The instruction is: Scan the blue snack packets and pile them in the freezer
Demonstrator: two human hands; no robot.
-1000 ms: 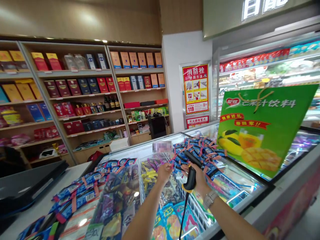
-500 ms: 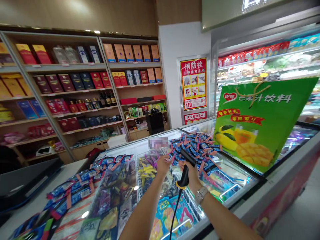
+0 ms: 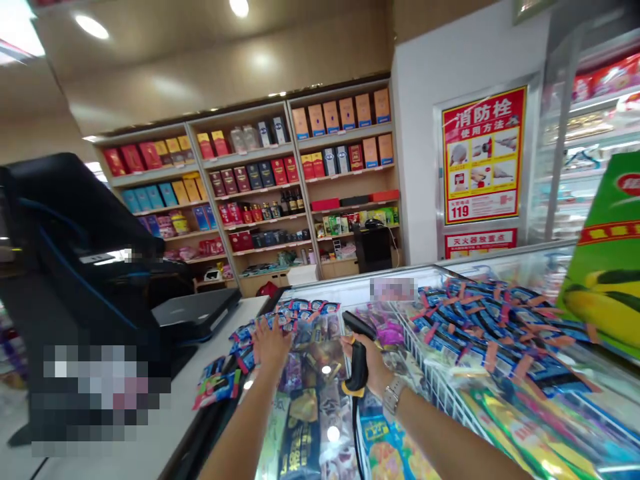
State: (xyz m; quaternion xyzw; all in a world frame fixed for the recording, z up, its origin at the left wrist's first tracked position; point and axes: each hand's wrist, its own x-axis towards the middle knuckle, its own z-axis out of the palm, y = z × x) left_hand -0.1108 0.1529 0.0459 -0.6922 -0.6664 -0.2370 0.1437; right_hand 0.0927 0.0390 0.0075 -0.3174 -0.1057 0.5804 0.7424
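Note:
My right hand [image 3: 377,365] is wrapped round the grip of a black and yellow barcode scanner [image 3: 358,363], whose cable runs down toward me. The scanner's head points away from me, above the freezer's glass top. My left hand [image 3: 270,341], fingers stretched out, lies over the row of small blue packets [image 3: 244,339] along the freezer's left edge. It seems to touch them; its fingertips are partly lost among the packets. A larger pile of similar blue packets with pinkish ends [image 3: 465,327] covers the glass on the right.
Frozen treats [image 3: 303,427] show through the glass, along with a white wire basket divider [image 3: 435,373]. A black monitor stand or till [image 3: 75,267] rises on the white counter [image 3: 210,407] at left. A green mango-drink bag [image 3: 610,253] stands at right. Shelves of boxes [image 3: 255,177] line the back.
The view has turned left. My left hand has moved from beside the right pile to the packets at the left edge. My right hand has come left with the scanner.

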